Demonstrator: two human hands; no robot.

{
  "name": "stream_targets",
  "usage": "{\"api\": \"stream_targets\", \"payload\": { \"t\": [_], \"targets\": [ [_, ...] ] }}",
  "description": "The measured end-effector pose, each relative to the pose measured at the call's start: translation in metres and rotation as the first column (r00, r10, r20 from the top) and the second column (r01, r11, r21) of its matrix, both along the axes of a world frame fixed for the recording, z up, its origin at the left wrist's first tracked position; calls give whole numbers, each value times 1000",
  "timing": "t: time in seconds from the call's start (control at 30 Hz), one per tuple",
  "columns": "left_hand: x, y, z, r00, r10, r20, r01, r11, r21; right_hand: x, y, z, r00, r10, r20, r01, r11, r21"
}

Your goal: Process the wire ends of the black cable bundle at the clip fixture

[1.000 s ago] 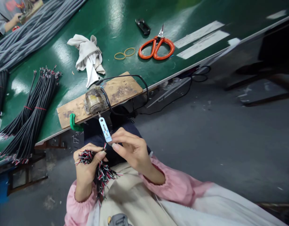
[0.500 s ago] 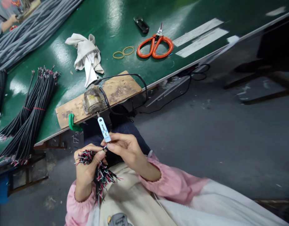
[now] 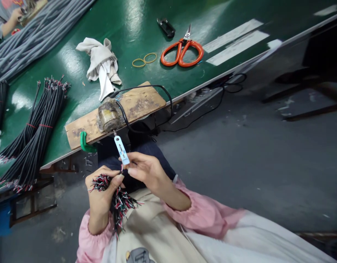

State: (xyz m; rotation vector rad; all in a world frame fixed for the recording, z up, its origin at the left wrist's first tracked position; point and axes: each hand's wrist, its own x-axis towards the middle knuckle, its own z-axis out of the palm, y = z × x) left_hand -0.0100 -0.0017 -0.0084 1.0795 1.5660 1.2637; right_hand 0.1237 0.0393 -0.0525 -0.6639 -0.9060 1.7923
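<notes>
My left hand [image 3: 100,190] is closed round a bundle of thin black cables [image 3: 121,208] with red, white and black wire ends. Between its thumb and forefinger, one cable end [image 3: 121,168] points up toward a light-blue clip-like piece [image 3: 121,150]. This piece sits on the shaft of a small motor [image 3: 108,116], which is fixed to a wooden board [image 3: 142,100]. My right hand [image 3: 148,171] has its forefinger behind the lower end of the blue piece and its thumb just below, pinching there. Exactly where the fingertips touch is partly hidden.
On the green table [image 3: 141,33] lie orange-handled scissors [image 3: 182,53], a black cutter [image 3: 166,28], rubber bands [image 3: 144,60], a white cloth [image 3: 101,62], tied black cable bundles [image 3: 39,128] and grey cables [image 3: 45,40]. A green clamp [image 3: 86,142] grips the board. Another person's hand [image 3: 13,20] shows top left.
My right thumb has shifted slightly right, away from the cable end, and the forefinger has moved up behind the blue piece. My left hand has barely moved.
</notes>
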Motion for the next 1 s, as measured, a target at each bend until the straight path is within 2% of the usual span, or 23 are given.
{"api": "stream_targets", "payload": {
  "t": [0.07, 0.13, 0.2, 0.27, 0.3, 0.4, 0.47, 0.53, 0.63, 0.77, 0.8, 0.83, 0.87, 0.9, 0.97, 1.0],
  "targets": [
    [2, 1, 2, 999, -32, -12, 32, 999, -8, 2, 4, 2, 999, 34, 23, -35, 998, 53],
    [4, -1, 2, 999, -33, -3, 33, 999, -24, 4, 5, 5, 987, -113, 114, 88, 975, 204],
    [7, -3, -1, 1000, -15, 18, 16, 999, -45, 4, 5, 7, 916, -352, 191, 250, 876, 412],
    [8, -6, -5, 999, -26, 20, 27, 997, -67, 1, 3, 7, 847, -492, 200, 324, 778, 539],
    [8, -7, -7, 999, -34, 13, 34, 997, -71, 0, 2, 6, 845, -501, 188, 334, 768, 546],
    [7, -7, -8, 999, -45, -15, 44, 998, -45, -6, 1, 1, 905, -405, 133, 312, 841, 442],
    [6, -5, -7, 999, -39, -23, 39, 999, -25, -10, 0, -2, 910, -398, 117, 319, 853, 413],
    [6, -3, -5, 999, -26, -46, 25, 999, -21, -14, -1, -4, 875, -469, 120, 370, 808, 459],
    [10, -3, -5, 998, 22, -51, -22, 1000, -11, -16, -3, -5, 801, -588, 117, 440, 709, 551],
    [17, -5, -6, 994, 99, -48, -100, 995, -10, -16, -5, -4, 725, -682, 96, 474, 594, 650],
    [18, -5, -5, 991, 114, -72, -115, 993, -7, -15, -5, -4, 721, -687, 89, 473, 582, 661],
    [18, -5, -5, 988, 120, -98, -120, 993, -1, -14, -5, -3, 736, -672, 89, 467, 598, 652],
    [17, -6, -4, 986, 115, -123, -115, 993, 7, -13, -5, -3, 777, -622, 94, 446, 650, 615],
    [15, -6, -3, 984, 103, -144, -102, 995, 14, -13, -4, -3, 844, -528, 96, 402, 741, 538],
    [10, -7, -3, 986, 61, -158, -60, 998, 9, -12, -3, -3, 979, -203, 16, 192, 947, 257],
    [6, -8, -4, 988, 32, -151, -32, 999, 0, -12, -2, -3, 996, -22, -83, 30, 995, 97]
  ]
}}
